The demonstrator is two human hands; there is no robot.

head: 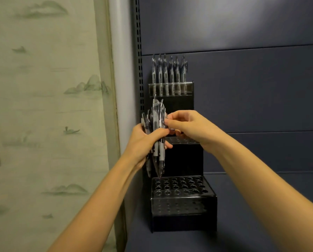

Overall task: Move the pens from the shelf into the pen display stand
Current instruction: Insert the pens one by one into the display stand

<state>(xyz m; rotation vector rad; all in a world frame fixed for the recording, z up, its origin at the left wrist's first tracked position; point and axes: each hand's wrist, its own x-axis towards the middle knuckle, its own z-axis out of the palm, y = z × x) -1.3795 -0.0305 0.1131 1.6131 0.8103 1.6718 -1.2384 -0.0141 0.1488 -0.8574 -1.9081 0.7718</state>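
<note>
A black three-tier pen display stand [183, 208] sits on the dark shelf against the back panel. Several clear pens [168, 73] stand upright in its top tier. The lowest tier shows rows of open holes with nothing in them. My left hand [143, 142] grips a bundle of several clear pens [158, 128], held upright in front of the middle tier. My right hand [186, 124] pinches the upper part of one pen in that bundle. The middle tier is mostly hidden behind both hands.
A slotted metal upright [139, 51] runs along the shelf's left edge. Left of it is a wall with pale green landscape wallpaper [42, 88]. The dark blue shelf floor [252, 224] extends to the right of the stand.
</note>
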